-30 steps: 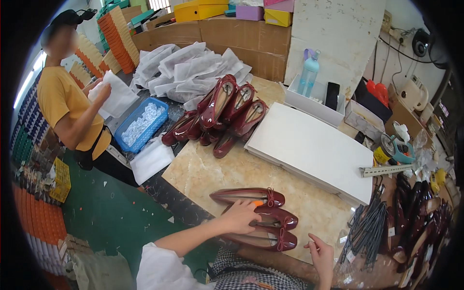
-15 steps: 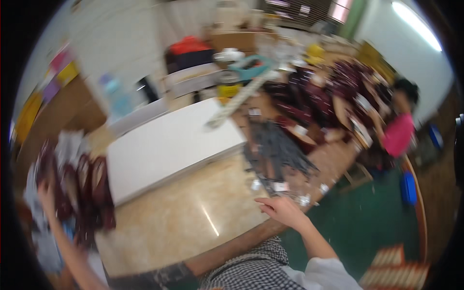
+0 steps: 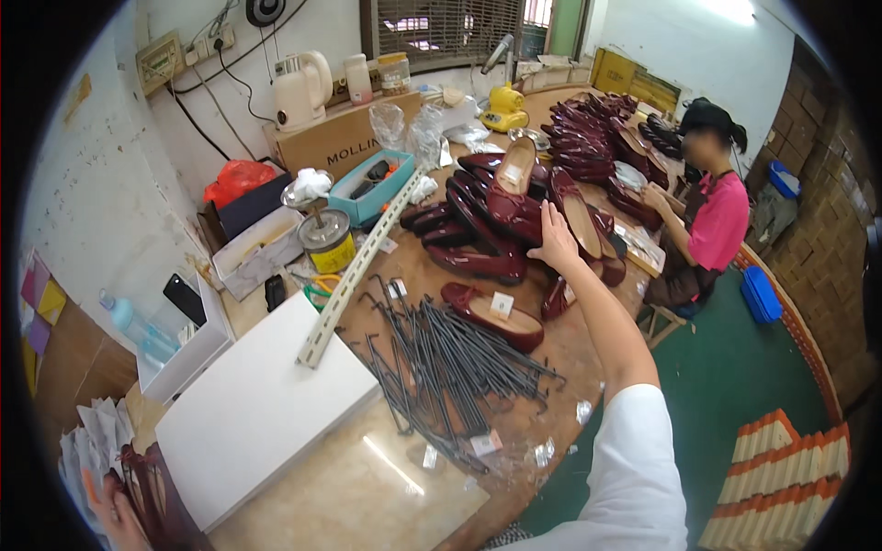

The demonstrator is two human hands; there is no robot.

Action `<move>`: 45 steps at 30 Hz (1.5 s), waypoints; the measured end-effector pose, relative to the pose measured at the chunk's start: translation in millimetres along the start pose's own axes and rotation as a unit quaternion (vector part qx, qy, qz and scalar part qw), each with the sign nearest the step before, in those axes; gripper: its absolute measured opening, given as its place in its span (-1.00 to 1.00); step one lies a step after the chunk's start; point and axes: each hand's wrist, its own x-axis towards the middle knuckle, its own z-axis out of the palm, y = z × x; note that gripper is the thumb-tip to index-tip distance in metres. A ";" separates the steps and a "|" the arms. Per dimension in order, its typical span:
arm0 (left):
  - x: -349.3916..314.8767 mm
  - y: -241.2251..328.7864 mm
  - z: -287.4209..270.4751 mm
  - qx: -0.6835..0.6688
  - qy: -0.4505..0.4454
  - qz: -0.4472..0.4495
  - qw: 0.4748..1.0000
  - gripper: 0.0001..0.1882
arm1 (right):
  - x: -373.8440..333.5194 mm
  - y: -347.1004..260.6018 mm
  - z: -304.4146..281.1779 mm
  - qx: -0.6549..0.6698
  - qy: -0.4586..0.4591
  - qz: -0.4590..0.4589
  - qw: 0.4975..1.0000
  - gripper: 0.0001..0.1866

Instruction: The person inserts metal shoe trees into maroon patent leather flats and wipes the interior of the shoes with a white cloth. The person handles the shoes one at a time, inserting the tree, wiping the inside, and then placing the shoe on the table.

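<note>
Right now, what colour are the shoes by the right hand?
The shoes are glossy dark red, clearest in the head view.

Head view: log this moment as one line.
right hand: open, at dark red shoe heap | left hand: at shoes beside white box, grip unclear | dark rods: on table

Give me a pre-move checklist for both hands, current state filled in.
1. Right hand free of load: ok, fingers spread, nothing in its grasp.
2. Right hand in contact with the heaped maroon shoes: cannot tell, it overlaps them in view.
3. Left hand grip confirmed: cannot tell, it is at the shoes by the white board, low at the picture's left edge.
4. Co-worker's hands apart from the right hand: ok, visible gap.
5. Black rods tidy: not ok, splayed loosely on the table.
</note>
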 end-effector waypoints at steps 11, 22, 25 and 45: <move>-117.2 279.8 43.9 -0.373 -0.391 -0.110 0.834 -0.70 | 8.7 -52.4 -75.0 0.412 -0.214 0.035 0.885 -0.31; -140.4 429.2 87.4 -0.807 -0.198 -0.268 0.489 -0.19 | -302.5 -254.5 -123.5 0.443 -0.246 -0.265 0.821 -0.11; -181.2 389.9 74.9 -0.713 -0.139 -0.381 0.572 -0.35 | -329.9 -279.2 -125.3 0.417 -0.324 -0.234 0.816 -0.42; -39.8 244.5 113.9 -0.135 -0.010 -0.054 0.989 -0.20 | -395.6 -283.6 -44.4 0.147 -0.207 -0.444 0.859 -0.65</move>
